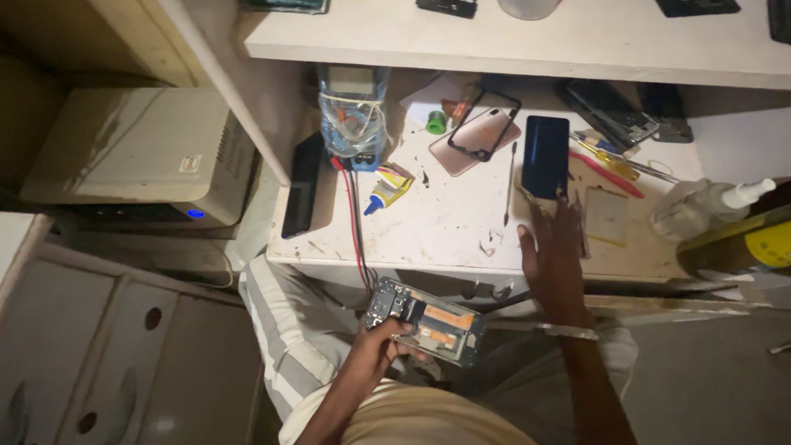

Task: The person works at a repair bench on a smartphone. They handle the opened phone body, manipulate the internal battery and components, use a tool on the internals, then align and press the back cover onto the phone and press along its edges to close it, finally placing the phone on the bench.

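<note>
- Fingers [394, 331] of our left hand [375, 346] clench the opened phone [428, 320], held over our lap below the tabletop [445, 222].
- Our right hand [550, 251] lies flat, fingers released, fingertips touching the dark screen panel [545, 155].

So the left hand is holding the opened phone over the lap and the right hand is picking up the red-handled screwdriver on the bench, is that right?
Not quite. In the head view the right hand is at the dark phone screen, fingertips at its lower edge; the red-handled screwdriver lies untouched further right. The left hand does hold the opened phone over the lap.
</note>
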`<state>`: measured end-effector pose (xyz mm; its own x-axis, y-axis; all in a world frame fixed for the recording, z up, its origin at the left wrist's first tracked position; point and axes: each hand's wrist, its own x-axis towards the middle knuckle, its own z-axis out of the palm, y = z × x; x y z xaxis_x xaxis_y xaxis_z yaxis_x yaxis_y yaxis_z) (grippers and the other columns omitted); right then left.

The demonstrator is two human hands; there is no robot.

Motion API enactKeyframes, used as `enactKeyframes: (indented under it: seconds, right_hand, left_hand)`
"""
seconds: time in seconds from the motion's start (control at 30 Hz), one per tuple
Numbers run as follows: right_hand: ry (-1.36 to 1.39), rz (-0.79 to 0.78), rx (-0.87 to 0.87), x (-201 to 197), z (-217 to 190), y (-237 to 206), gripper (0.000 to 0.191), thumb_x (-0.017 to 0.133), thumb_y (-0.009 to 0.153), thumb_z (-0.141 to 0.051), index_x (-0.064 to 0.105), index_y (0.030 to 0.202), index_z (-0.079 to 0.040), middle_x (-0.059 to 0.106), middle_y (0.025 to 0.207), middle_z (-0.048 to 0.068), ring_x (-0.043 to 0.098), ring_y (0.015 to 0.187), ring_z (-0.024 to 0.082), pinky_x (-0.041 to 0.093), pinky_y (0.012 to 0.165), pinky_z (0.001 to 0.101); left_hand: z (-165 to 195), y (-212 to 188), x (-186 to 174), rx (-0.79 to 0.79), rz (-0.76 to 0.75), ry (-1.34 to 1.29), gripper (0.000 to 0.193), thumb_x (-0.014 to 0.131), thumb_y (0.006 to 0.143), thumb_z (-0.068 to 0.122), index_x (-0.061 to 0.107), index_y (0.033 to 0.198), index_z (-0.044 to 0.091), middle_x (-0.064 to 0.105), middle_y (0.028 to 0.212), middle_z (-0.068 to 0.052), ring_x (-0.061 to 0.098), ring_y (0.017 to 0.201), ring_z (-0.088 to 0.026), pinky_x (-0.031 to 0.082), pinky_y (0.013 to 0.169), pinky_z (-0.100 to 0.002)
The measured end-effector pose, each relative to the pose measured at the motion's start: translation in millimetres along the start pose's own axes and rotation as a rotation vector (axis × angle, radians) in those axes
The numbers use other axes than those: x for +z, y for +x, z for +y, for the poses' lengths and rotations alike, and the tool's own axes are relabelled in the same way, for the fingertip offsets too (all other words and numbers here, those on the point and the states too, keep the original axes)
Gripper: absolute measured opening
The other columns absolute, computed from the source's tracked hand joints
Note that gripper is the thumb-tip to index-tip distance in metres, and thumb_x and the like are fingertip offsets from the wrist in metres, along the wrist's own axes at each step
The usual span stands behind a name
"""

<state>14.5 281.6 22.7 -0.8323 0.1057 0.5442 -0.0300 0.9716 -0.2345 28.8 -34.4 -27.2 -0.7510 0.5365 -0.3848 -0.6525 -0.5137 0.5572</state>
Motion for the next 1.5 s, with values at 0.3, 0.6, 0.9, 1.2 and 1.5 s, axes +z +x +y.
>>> enactKeyframes:
  seconds: [0.3, 0.6, 0.9, 1.2, 1.5]
  right_hand:
    - [0.302, 0.096, 0.275, 39, 5, 7, 0.051, 0.050, 0.100, -0.006, 0.040, 0.150, -0.001, 0.046, 0.154, 0.023, 0.048, 0.137, 0.037, 0.041, 0.115, 0.0427]
    - [0.336, 0.064, -0.244, 25, -40, 25, 0.032, 0.052, 0.107, -0.005, 0.057, 0.138, 0.002, 0.063, 0.141, 0.021, 0.062, 0.134, 0.034, 0.050, 0.113, 0.0380]
    - [0.236, -0.363, -0.398, 28, -106, 75, 0.048, 0.059, 0.100, -0.030, 0.060, 0.136, 0.001, 0.050, 0.148, 0.029, 0.042, 0.141, 0.043, 0.031, 0.117, 0.0525]
    - [0.200, -0.410, -0.370, 47, -122, 98, 0.056, 0.055, 0.102, -0.031, 0.050, 0.147, 0.001, 0.049, 0.147, 0.028, 0.036, 0.145, 0.045, 0.024, 0.118, 0.0560]
    - [0.019, -0.359, -0.352, 59, -97, 81, 0.066, 0.050, 0.103, -0.041, 0.044, 0.149, 0.005, 0.039, 0.159, 0.023, 0.032, 0.151, 0.035, 0.020, 0.123, 0.0531]
  left_hand:
    - [7, 1, 8, -0.010, 0.004, -0.005, 0.035, 0.060, 0.082, -0.001, 0.061, 0.117, -0.004, 0.071, 0.102, -0.014, 0.073, 0.085, -0.029, 0.064, 0.064, -0.048]
    - [2, 4, 4, -0.061, -0.032, 0.093, 0.027, 0.065, 0.085, 0.001, 0.061, 0.111, -0.002, 0.070, 0.094, -0.015, 0.072, 0.076, -0.032, 0.060, 0.061, -0.047]
    - [-14, 19, -12, -0.107, -0.123, 0.133, 0.023, 0.063, 0.082, 0.004, 0.063, 0.105, -0.002, 0.071, 0.089, -0.014, 0.072, 0.072, -0.028, 0.060, 0.058, -0.043]
    - [-11, 23, -10, -0.080, -0.092, 0.143, 0.023, 0.063, 0.082, 0.001, 0.064, 0.104, -0.003, 0.072, 0.087, -0.015, 0.072, 0.069, -0.028, 0.060, 0.057, -0.042]
    - [-8, 19, -5, -0.107, -0.099, 0.140, 0.024, 0.064, 0.082, 0.003, 0.065, 0.106, -0.002, 0.072, 0.088, -0.014, 0.072, 0.070, -0.027, 0.060, 0.056, -0.041]
